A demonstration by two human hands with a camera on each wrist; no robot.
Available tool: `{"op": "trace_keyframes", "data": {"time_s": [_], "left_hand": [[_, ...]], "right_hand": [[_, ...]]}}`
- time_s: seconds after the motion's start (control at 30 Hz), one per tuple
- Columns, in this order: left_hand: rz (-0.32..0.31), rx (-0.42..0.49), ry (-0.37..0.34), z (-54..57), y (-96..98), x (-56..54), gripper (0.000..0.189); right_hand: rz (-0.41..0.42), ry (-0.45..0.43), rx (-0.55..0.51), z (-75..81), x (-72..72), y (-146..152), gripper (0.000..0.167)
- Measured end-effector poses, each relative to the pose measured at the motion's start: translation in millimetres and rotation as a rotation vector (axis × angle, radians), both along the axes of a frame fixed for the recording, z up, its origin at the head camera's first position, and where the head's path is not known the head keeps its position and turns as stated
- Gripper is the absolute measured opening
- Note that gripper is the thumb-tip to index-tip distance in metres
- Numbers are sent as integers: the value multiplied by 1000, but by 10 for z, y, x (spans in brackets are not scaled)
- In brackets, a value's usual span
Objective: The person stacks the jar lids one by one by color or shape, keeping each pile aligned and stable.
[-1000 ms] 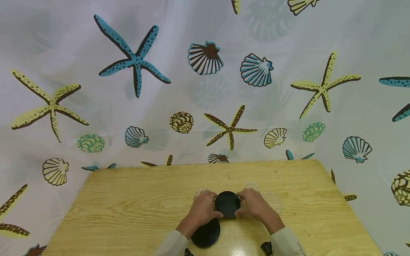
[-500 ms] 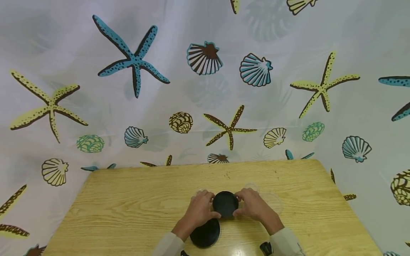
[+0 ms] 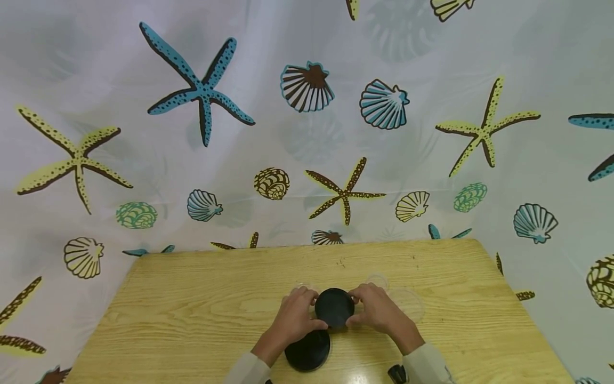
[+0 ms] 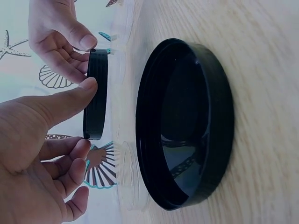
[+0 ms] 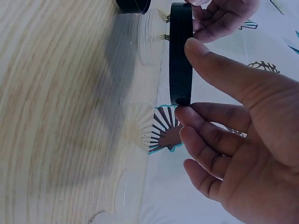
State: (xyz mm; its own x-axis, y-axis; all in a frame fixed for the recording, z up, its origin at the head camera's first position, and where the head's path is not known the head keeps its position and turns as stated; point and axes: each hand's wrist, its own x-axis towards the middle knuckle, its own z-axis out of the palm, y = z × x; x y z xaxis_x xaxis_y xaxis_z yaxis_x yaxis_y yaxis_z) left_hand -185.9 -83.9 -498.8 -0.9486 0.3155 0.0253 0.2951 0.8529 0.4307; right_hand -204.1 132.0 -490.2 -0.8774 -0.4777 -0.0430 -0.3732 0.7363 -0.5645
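Between them my two hands hold a round black jar lid (image 3: pixel 334 308), flat and raised off the wooden table. My left hand (image 3: pixel 292 317) pinches its left edge with thumb and fingertips. On the opposite edge, my right hand (image 3: pixel 376 310) grips in the same way, as the right wrist view shows with the lid (image 5: pixel 181 56) edge-on. A larger black lid (image 3: pixel 307 352) lies hollow side up on the table, just in front of the left hand and partly covered by it. Its raised rim and glossy inside show in the left wrist view.
Clear round plastic pieces, faint against the wood, lie beyond the hands: a small one (image 3: pixel 377 280), a larger one (image 3: pixel 408 305) at the right, and another (image 3: pixel 302 286) behind the left hand. A cloth (image 3: pixel 268 133) printed with shells and starfish hangs behind the table (image 3: pixel 192 304).
Both hands have shifted slightly left, carrying the smaller lid closer to the larger lid's far edge. The larger lid has stayed in place.
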Motion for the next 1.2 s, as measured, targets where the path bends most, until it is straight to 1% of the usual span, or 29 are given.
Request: {"op": "trace_keyframes", "data": {"time_s": [0.23,0.47,0.6,0.7,0.93,1.2], "left_hand": [[-5,27,-7,28,-53,53,54],[4,54,-35,50,-75,76,56],[6,46,-36,43,-104,78,53],[9,29,-33,39,-133,84,51],[18,13,-49,47,-178,109,49],[35,25,-63,50,-229,162,53]], "right_hand": [[8,-22,-8,21,22,-21,54],[23,-7,-2,30,37,-38,54],[26,-19,-26,24,53,-63,52],[28,-20,-23,13,66,-92,52],[41,24,16,-2,86,-145,52],[67,40,30,1,107,-189,53]]}}
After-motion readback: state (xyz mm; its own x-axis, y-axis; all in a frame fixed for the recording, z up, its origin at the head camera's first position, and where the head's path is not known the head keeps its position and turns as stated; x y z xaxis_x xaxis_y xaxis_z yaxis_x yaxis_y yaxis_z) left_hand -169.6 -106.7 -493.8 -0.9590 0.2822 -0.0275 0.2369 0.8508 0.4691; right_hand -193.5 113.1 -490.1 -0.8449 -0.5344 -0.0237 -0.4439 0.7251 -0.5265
